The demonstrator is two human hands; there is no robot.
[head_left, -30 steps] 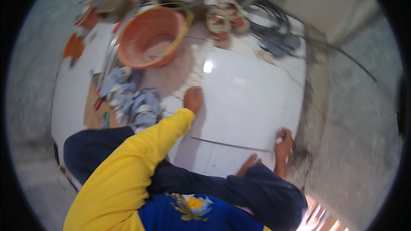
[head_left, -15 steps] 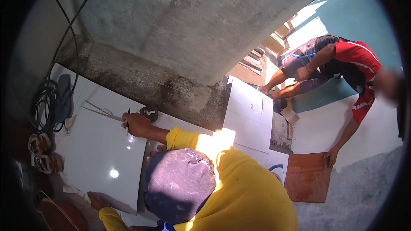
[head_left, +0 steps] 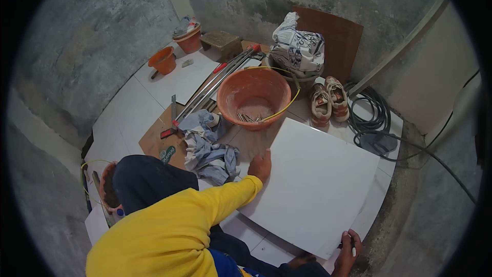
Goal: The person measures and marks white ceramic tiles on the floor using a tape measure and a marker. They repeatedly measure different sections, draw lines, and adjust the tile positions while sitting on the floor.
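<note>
A large white square tile (head_left: 312,184) lies tilted slightly across the tiled floor in front of my crossed legs. My left hand (head_left: 260,166), at the end of a yellow sleeve, grips the tile's left edge. My right hand (head_left: 347,254) is at the tile's near right corner, fingers closed on a slim white pen (head_left: 353,251). A dark-trousered knee (head_left: 148,174) rises at the left. Bare toes show just below the tile. Crumpled blue-grey cloth (head_left: 210,159) lies left of my left hand, on and beside a brown board (head_left: 156,149).
An orange bucket (head_left: 253,92) with metal pieces inside, metal straightedges (head_left: 215,84), small orange pots (head_left: 163,60), a bagged bucket (head_left: 297,46), shoes (head_left: 330,102), coiled black cable (head_left: 369,110) and a flip-flop (head_left: 379,143) lie beyond. Grey walls (head_left: 92,31) surround the floor. A mortar tub (head_left: 110,192) sits at left.
My view has swung back from the right, where a co-worker in red was visible half a second ago, to the buckets and walls ahead. My hands remain at the tile's edges.
</note>
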